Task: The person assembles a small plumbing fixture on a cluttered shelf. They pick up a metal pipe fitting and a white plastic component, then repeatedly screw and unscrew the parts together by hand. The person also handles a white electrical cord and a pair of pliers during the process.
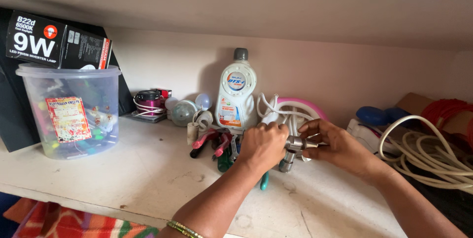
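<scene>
Metal fitting (294,145) looks rigid, smooth, probably slippery; left hand (263,144) clenches its body, right hand (335,144) pinches the end stub.

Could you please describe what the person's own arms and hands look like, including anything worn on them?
Both forearms are bare, with no sleeves in view. The left hand and the right hand wear no gloves, and no rings can be made out. The only thing worn is a thin gold-coloured bangle on the left forearm, near the bottom edge of the picture. No watch shows.
</scene>
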